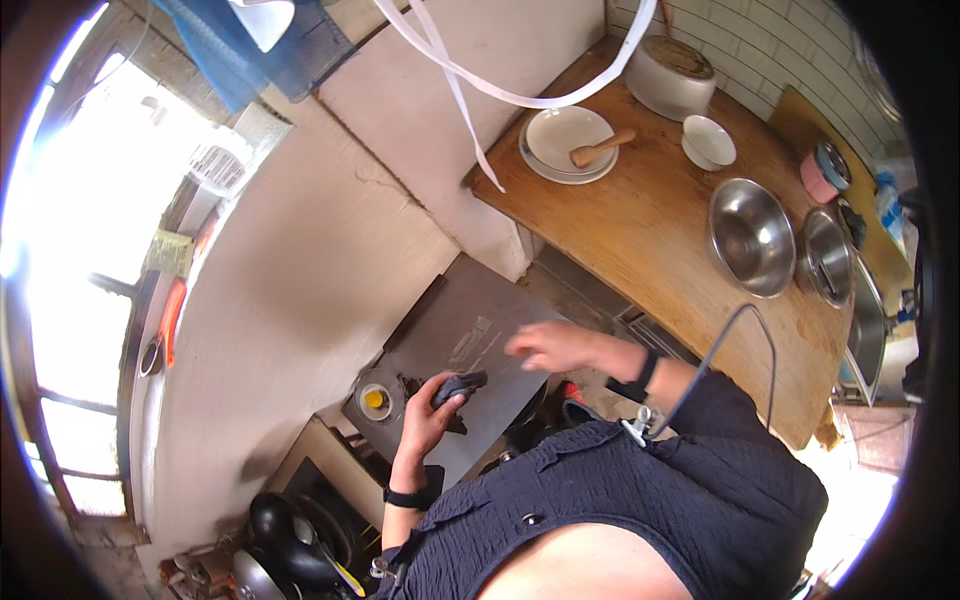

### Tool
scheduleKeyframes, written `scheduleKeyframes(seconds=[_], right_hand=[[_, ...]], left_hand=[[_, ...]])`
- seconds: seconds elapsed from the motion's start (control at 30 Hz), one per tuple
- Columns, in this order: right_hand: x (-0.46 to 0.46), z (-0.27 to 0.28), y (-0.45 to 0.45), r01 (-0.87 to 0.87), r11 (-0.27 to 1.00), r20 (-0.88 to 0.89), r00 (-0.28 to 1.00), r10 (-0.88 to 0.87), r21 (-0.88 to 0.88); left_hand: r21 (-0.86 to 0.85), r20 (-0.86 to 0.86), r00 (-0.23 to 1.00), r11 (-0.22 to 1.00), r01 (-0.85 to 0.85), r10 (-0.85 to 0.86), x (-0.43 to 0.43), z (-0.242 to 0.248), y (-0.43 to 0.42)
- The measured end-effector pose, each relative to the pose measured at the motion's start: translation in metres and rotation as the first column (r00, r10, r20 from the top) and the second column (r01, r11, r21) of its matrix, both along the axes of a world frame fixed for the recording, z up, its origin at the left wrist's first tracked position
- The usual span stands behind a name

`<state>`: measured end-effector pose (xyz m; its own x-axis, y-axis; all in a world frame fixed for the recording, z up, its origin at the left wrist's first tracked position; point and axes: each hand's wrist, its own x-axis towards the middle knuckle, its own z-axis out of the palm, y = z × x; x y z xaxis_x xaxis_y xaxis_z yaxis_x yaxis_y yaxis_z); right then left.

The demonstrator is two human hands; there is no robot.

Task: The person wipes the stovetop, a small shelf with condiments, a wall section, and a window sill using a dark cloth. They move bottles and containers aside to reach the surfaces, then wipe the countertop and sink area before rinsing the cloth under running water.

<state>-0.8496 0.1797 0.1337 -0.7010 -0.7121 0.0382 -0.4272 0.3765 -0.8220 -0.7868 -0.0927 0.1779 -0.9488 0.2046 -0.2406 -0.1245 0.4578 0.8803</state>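
My left hand grips a dark, crumpled thing, perhaps a cloth, over a grey tabletop. Below that hand a dark scrap shows, partly hidden. Beside the wrist, at the table's left corner, sits a small round dish with something yellow in it. Dark bits lie between the dish and my hand. My right hand, slightly blurred, hovers over the table's right side with bent fingers apart; I see nothing in it.
A wooden counter on the right bears stacked plates with a wooden pestle, a white bowl, an upturned pot and steel bowls. White straps hang overhead. Black pans stand at lower left.
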Motion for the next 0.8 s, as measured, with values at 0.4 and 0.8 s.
scheduleKeyframes(seconds=[0.4, 0.8], right_hand=[[0.077, -0.117, 0.175, 0.403, 0.879, 0.682, 0.57, -0.458, 0.254], [0.092, -0.106, 0.16, 0.432, 0.828, 0.689, 0.477, -0.546, 0.357]], left_hand=[[-0.107, 0.181, 0.981, 0.993, -0.051, 0.07, 0.035, -0.034, 0.003], [-0.083, 0.03, 0.999, 0.996, -0.024, 0.027, 0.069, -0.037, -0.008]])
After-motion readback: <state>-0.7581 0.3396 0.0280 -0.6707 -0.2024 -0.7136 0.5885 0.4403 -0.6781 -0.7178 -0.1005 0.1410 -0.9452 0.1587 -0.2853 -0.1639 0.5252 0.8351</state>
